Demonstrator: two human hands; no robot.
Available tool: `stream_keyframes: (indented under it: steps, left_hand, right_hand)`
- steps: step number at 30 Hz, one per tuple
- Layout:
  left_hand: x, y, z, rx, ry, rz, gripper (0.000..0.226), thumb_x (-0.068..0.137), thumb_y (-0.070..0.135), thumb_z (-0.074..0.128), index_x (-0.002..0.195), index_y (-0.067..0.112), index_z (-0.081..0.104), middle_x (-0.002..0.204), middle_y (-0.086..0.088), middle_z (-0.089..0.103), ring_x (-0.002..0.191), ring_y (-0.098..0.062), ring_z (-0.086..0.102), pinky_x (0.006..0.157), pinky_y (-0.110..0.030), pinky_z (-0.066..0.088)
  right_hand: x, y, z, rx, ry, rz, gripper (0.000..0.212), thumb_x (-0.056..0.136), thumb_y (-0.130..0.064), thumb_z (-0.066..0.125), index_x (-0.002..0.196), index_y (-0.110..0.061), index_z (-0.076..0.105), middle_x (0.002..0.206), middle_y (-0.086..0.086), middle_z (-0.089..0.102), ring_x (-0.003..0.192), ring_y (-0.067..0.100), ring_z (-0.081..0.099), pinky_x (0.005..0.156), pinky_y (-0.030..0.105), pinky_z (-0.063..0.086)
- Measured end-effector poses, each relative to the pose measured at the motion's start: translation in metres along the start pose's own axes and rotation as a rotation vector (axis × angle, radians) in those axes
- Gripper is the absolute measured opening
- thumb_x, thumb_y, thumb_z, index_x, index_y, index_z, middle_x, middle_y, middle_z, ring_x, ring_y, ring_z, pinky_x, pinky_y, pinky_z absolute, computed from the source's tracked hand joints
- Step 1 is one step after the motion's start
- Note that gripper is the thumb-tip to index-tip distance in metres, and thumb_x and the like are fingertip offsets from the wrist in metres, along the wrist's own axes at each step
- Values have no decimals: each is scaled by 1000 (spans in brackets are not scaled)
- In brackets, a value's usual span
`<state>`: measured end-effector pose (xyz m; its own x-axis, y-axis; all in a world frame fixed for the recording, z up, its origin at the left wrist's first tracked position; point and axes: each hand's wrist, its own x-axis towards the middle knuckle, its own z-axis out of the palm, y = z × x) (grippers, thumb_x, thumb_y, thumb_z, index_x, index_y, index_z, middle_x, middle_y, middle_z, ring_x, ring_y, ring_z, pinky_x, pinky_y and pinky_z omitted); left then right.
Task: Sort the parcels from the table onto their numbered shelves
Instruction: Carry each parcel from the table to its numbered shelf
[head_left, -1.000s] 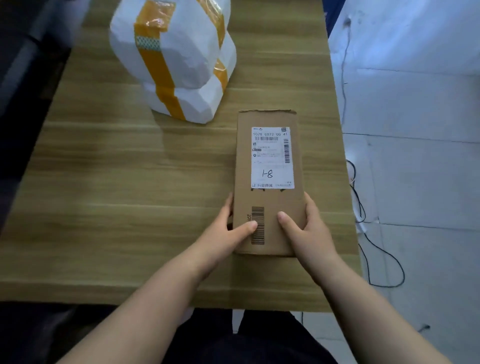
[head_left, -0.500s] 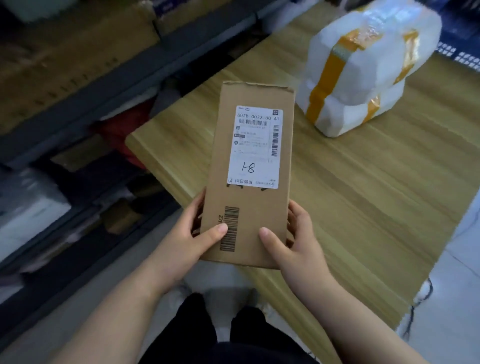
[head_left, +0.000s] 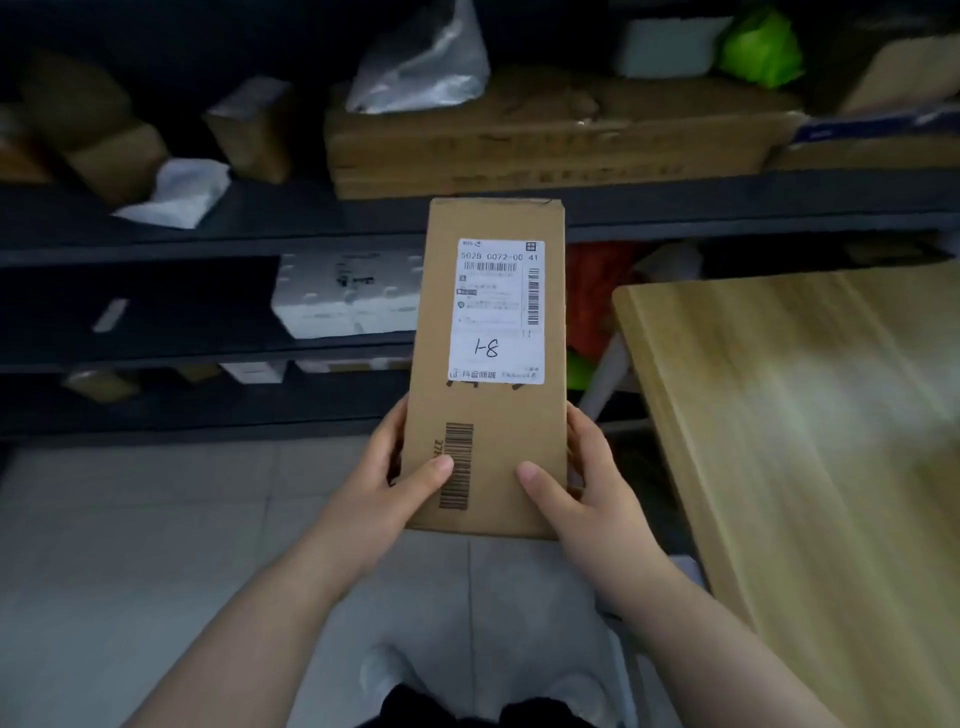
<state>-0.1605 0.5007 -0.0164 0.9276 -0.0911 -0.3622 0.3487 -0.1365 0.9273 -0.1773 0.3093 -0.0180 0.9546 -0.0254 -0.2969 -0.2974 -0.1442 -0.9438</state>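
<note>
The cardboard parcel (head_left: 488, 364) marked 1-8 is off the table (head_left: 810, 441) now. Both hands, left hand (head_left: 400, 483) and right hand (head_left: 587, 499), grip it, facing the shelves (head_left: 208, 244).

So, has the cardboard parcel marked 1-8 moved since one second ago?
Yes. The cardboard parcel lay on the wooden table; now the left hand and right hand hold it off the table, beyond its edge, before the dark shelves.

Dark metal shelving (head_left: 208, 249) stands on pale floor tiles (head_left: 156, 545) beside a wooden table (head_left: 805, 467).
</note>
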Motion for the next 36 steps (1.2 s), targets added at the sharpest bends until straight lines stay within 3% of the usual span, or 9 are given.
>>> stream_keyframes:
  steps: [4, 8, 10, 13, 19, 22, 26, 32, 36]
  left_hand:
    - [-17, -15, -90, -97, 95, 7, 80, 76, 39, 64, 147, 41, 27, 129, 23, 57, 111, 9, 56, 84, -10, 47]
    - [-40, -30, -173, -170, 215, 45, 78, 79, 33, 63, 148, 36, 26, 129, 20, 58, 111, 8, 57, 81, -7, 47]
    - [-53, -38, -212, -197, 300, 61, 77, 79, 31, 63, 147, 36, 27, 129, 21, 57, 110, 10, 56, 80, -6, 46]
    - [-73, -50, -261, -231, 429, 72, 74, 82, 29, 63, 147, 35, 28, 131, 17, 57, 114, 7, 55, 86, -9, 47]
    - [-93, -64, -327, -267, 704, 51, 72, 89, 29, 62, 149, 36, 23, 137, 18, 53, 117, 7, 53, 88, -8, 47]
    - [-92, -64, -354, -262, 797, 43, 72, 90, 28, 62, 150, 35, 23, 137, 17, 53, 118, 4, 53, 97, -20, 48]
    - [-78, -61, -398, -265, 943, 42, 79, 85, 44, 64, 149, 43, 19, 136, 19, 53, 122, 1, 52, 104, -36, 45]
    - [-39, -39, -454, -280, 1129, 1, 65, 93, 36, 59, 144, 52, 23, 129, 23, 56, 118, -3, 55, 100, -35, 48]
    - [-13, -37, -486, -326, 1314, -82, 57, 93, 41, 57, 139, 59, 28, 136, 9, 39, 119, -13, 52, 105, -41, 44]
  right_hand:
    - [21, -22, 90, -65, -116, -28, 70, 88, -30, 63, 146, -42, 25, 124, -24, 53, 113, 0, 54, 93, 24, 47]
    - [34, -41, 180, -133, -276, -129, 56, 90, -30, 61, 129, -58, 32, 119, -31, 53, 112, -8, 52, 91, 16, 46]
    - [36, -54, 225, -215, -358, -186, 52, 87, -41, 62, 129, -56, 35, 127, -24, 50, 118, -5, 47, 98, 23, 44]
    - [46, -67, 286, -296, -480, -242, 76, 71, -63, 55, 142, -47, 33, 138, -9, 44, 124, 1, 42, 105, 34, 41]
    - [68, -92, 385, -299, -698, -310, 60, 91, -31, 60, 141, -47, 33, 134, -13, 43, 108, -26, 36, 88, 0, 34]
    - [83, -101, 423, -270, -784, -312, 60, 90, -34, 60, 143, -45, 33, 136, -16, 46, 118, -9, 46, 99, 23, 43]
    - [113, -120, 485, -215, -867, -265, 49, 92, -24, 59, 135, -35, 40, 111, -28, 56, 96, -16, 57, 73, 8, 48]
    - [171, -163, 562, -294, -1055, -267, 41, 91, -25, 60, 122, -41, 40, 107, -28, 54, 90, -18, 56, 67, 6, 47]
    - [204, -178, 614, -343, -1204, -284, 44, 92, -23, 59, 130, -37, 41, 114, -24, 56, 97, -14, 56, 73, 7, 47]
